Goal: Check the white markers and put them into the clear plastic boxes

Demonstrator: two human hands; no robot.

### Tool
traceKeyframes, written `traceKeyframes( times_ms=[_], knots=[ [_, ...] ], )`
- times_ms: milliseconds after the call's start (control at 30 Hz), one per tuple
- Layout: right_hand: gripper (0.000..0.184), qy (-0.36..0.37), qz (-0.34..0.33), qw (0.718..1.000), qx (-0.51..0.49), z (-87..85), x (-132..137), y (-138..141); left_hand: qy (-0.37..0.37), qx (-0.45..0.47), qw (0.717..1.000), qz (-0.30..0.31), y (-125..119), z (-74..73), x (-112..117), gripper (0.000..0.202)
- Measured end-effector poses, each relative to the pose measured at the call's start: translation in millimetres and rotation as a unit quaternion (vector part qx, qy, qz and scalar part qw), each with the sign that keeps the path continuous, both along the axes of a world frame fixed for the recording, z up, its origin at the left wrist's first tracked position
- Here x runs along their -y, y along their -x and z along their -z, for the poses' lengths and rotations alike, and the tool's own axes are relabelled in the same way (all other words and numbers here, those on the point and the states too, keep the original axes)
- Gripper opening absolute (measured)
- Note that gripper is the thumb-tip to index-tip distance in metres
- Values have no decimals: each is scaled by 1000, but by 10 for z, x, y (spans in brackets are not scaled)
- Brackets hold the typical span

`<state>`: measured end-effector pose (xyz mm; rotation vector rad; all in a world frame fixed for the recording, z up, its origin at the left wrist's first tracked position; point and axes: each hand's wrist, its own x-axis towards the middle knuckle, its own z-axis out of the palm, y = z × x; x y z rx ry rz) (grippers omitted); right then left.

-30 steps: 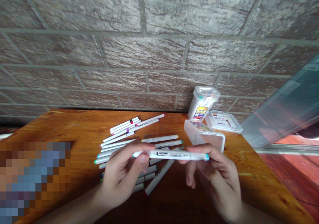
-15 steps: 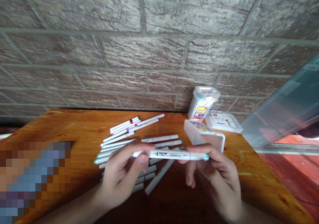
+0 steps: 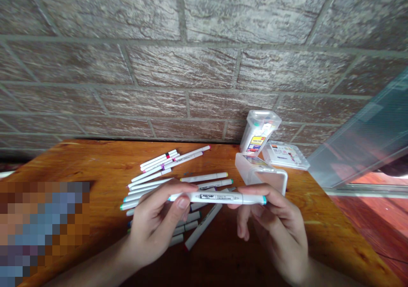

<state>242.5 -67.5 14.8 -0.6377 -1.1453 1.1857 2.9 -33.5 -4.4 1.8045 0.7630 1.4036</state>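
I hold a white marker (image 3: 219,198) with teal ends level above the wooden table (image 3: 95,163). My left hand (image 3: 157,225) pinches its left end between thumb and fingers. My right hand (image 3: 276,225) pinches its right end. Under and behind the marker, several white markers (image 3: 165,168) with coloured caps lie scattered on the table. An empty clear plastic box (image 3: 259,174) lies on its side just beyond my right hand.
A clear case (image 3: 259,132) with markers stands by the brick wall (image 3: 191,57), with a flat packet (image 3: 285,155) beside it. A translucent lid or bin (image 3: 363,142) leans at the right. A pixelated patch covers the lower left.
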Motion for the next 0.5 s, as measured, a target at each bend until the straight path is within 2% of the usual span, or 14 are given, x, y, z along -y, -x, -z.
traceKeyframes(
  times_ms=[500],
  knots=[
    [20, -11, -5, 1000, 8, -10, -6, -2, 0, 4, 1000, 4, -12, -16, -2, 30]
  ],
)
